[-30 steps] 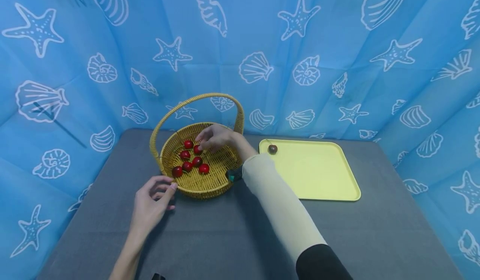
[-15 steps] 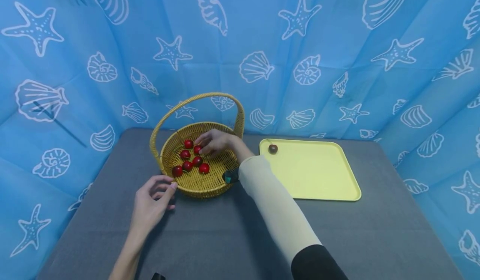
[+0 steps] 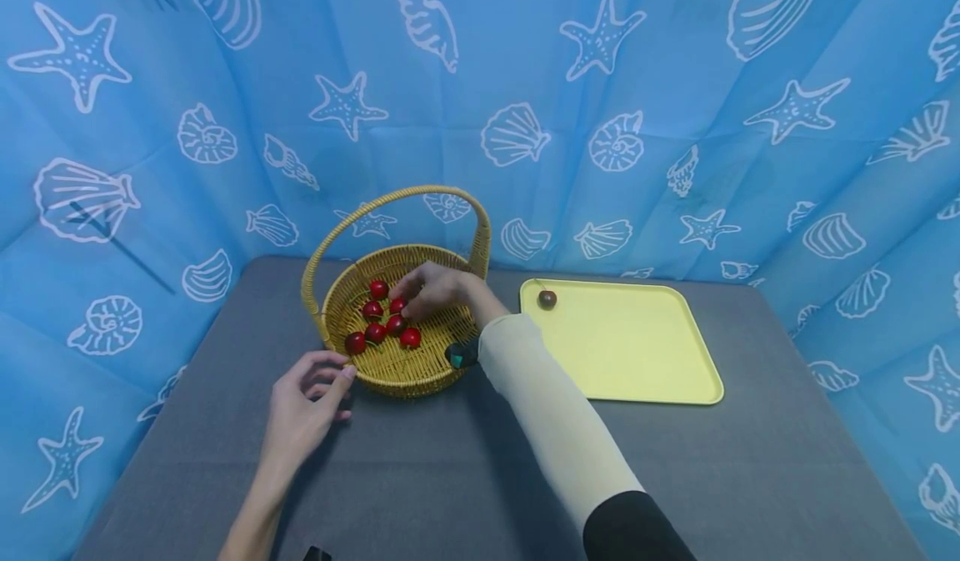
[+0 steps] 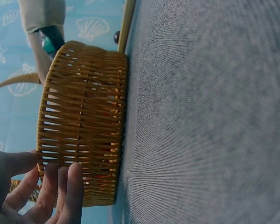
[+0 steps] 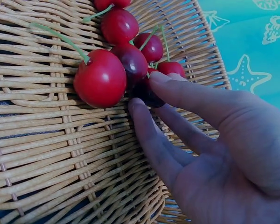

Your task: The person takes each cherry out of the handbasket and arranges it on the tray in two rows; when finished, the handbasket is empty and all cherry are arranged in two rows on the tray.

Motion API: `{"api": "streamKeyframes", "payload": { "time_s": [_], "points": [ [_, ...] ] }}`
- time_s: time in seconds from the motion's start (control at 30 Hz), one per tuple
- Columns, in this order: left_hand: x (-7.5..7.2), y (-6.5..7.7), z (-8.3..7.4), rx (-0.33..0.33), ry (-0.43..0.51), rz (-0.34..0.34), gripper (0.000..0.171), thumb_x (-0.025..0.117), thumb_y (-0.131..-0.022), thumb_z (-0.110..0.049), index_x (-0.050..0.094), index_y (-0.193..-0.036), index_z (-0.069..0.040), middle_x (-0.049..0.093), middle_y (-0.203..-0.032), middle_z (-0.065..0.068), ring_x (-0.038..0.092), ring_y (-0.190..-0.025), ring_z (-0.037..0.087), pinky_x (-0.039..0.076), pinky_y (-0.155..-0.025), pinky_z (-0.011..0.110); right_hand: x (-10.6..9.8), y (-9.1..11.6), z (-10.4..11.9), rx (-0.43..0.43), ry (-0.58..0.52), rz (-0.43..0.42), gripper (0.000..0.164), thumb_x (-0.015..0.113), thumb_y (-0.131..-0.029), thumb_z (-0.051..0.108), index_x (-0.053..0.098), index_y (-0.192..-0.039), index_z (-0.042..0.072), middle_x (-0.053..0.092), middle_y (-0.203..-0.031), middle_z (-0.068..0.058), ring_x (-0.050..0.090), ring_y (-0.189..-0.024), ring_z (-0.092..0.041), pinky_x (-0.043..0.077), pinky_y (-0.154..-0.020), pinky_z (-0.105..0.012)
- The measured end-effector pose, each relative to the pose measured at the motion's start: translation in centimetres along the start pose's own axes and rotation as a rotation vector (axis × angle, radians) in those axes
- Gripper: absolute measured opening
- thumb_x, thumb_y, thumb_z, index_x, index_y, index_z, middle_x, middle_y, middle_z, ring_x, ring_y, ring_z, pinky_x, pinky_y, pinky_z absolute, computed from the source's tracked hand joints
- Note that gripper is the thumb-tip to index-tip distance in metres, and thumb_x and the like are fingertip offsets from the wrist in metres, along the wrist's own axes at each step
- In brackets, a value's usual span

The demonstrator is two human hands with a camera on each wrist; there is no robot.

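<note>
A yellow wicker basket (image 3: pixel 408 390) with a tall arched handle (image 3: pixel 423 189) holds several red cherries, among them a bright red one (image 5: pixel 100 78) with a green stem. My left hand (image 3: pixel 300 415) grips the basket's near-left rim, its thumb at the edge and its fingers (image 4: pixel 74 186) against the outer wall. Inside the basket, my right hand (image 3: pixel 435 288) has thumb and forefinger around a dark cherry (image 5: pixel 147 94). The hand partly covers that cherry.
To the right of the basket lies a pale yellow tray (image 3: pixel 630 344), with one dark cherry (image 3: pixel 547 299) in its far-left corner. A blue curtain (image 3: pixel 525 61) printed with shells and starfish hangs behind the grey table (image 3: pixel 480 478).
My right hand has shifted slightly within the basket, and its thumb has come down closer to the cherries. My left hand keeps its place on the rim.
</note>
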State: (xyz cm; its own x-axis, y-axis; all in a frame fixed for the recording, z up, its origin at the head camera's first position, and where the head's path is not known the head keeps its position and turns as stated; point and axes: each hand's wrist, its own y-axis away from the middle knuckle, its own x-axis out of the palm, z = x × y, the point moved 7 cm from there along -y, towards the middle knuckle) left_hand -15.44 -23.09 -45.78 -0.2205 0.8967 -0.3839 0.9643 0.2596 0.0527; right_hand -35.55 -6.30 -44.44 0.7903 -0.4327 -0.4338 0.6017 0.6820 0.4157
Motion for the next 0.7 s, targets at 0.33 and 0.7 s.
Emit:
{"api": "streamKeyframes", "payload": {
  "time_s": [0.33, 0.7],
  "points": [
    [0.0, -0.1, 0.1, 0.000, 0.017, 0.014, 0.035, 0.073, -0.107, -0.032, 0.065, -0.134, -0.012, 0.075, -0.120, 0.021, 0.076, -0.083, 0.015, 0.072, -0.068, 0.032, 0.1, 0.2, 0.4, -0.017, 0.029, 0.011, 0.037, 0.071, -0.103, 0.001, 0.072, -0.139, 0.007, 0.072, -0.140, -0.015, 0.072, -0.125, -0.028, 0.065, -0.108, -0.039],
    [0.0, 0.0, 0.1, 0.019, 0.008, -0.004, 0.031, 0.072, -0.107, -0.029, 0.066, -0.131, -0.011, 0.075, -0.116, 0.023, 0.078, -0.086, 0.026, 0.072, -0.066, 0.034, -1.2, 0.7, 1.4, -0.071, -0.087, 0.002, 0.036, 0.073, -0.101, 0.001, 0.070, -0.137, 0.004, 0.067, -0.134, -0.018, 0.078, -0.103, -0.028, 0.065, -0.108, -0.056]
  ]
}}
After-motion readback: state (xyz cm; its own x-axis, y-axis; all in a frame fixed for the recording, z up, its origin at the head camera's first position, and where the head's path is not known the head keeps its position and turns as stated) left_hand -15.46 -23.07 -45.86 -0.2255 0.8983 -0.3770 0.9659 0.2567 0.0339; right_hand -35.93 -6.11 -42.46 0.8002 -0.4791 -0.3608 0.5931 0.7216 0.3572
